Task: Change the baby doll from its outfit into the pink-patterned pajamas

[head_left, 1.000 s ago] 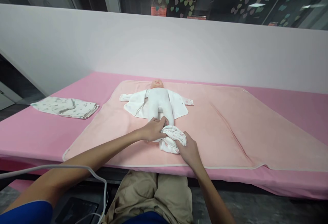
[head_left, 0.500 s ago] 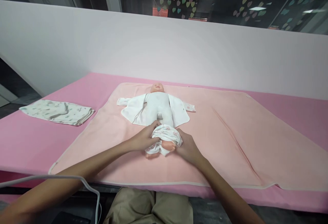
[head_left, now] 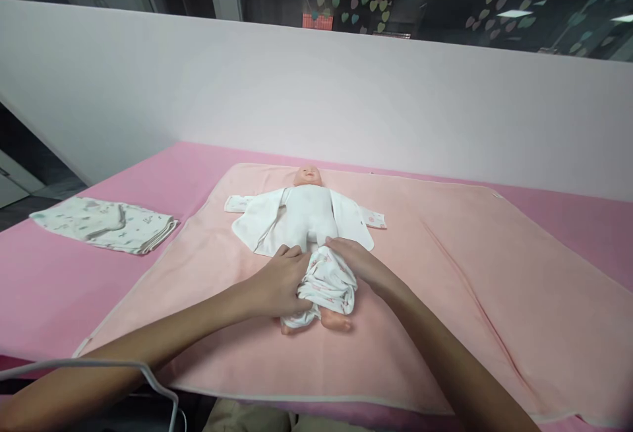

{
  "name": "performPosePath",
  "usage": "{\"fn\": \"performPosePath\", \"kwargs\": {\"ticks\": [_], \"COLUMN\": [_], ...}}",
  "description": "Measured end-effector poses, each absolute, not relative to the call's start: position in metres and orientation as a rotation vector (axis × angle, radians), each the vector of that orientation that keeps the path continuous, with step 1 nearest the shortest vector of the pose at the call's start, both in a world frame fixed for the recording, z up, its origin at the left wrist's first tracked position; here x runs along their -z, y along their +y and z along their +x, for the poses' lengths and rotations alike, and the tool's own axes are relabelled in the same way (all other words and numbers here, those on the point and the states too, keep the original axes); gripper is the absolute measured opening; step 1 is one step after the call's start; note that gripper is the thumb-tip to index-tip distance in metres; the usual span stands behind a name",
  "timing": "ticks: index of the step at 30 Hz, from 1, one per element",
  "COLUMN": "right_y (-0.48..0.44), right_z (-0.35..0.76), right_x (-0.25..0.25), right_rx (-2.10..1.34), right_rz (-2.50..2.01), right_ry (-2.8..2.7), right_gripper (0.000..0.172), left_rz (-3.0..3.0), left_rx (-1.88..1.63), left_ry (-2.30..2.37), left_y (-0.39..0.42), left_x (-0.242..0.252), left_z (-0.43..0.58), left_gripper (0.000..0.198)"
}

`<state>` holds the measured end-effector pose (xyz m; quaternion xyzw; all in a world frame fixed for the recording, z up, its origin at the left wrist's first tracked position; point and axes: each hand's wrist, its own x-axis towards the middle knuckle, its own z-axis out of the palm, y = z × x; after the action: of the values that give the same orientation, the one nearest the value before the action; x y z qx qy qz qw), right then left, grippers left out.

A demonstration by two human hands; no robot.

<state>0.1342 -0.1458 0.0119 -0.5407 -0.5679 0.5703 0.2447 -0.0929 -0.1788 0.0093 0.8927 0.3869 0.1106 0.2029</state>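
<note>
A baby doll (head_left: 307, 208) lies on its back on a peach blanket (head_left: 445, 287), head toward the wall, its open white jacket spread to both sides. Bunched white printed trousers (head_left: 326, 285) sit around the doll's legs, with both bare feet (head_left: 336, 322) sticking out below. My left hand (head_left: 279, 283) grips the trousers' left side, fingers curled into the cloth. My right hand (head_left: 359, 262) holds the right side near the doll's hip, fingers closed on the fabric.
The blanket covers a pink padded table (head_left: 49, 287) backed by a pale wall (head_left: 316, 89). A folded printed cloth (head_left: 106, 224) lies at the table's left. A white cable (head_left: 123, 369) crosses the lower left corner.
Both hands have drawn the bunched trousers up the doll's legs toward its hips; the feet, hidden a second ago, now stick out below. The view has shifted closer.
</note>
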Motion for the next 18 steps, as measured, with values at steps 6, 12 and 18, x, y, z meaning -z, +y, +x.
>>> {"fn": "performPosePath", "kwargs": {"ticks": [6, 12, 18], "right_y": [-0.137, -0.132, -0.136], "right_z": [0.117, 0.113, 0.113], "right_x": [-0.02, -0.025, -0.031], "right_rx": [-1.738, -1.761, -1.272], "right_rz": [-1.339, -1.19, -1.532], "right_ry": [-1.435, -1.576, -1.895], "right_gripper": [0.036, 0.032, 0.033], "left_rz": [1.855, 1.392, 1.186], "left_rx": [-0.383, -0.35, -0.132], "left_ry": [0.815, 0.89, 0.716], "left_y": [-0.155, -0.109, -0.093], "left_x": [-0.024, -0.025, -0.03], "left_z": [-0.118, -0.123, -0.103], "left_gripper": [0.059, 0.042, 0.026]}}
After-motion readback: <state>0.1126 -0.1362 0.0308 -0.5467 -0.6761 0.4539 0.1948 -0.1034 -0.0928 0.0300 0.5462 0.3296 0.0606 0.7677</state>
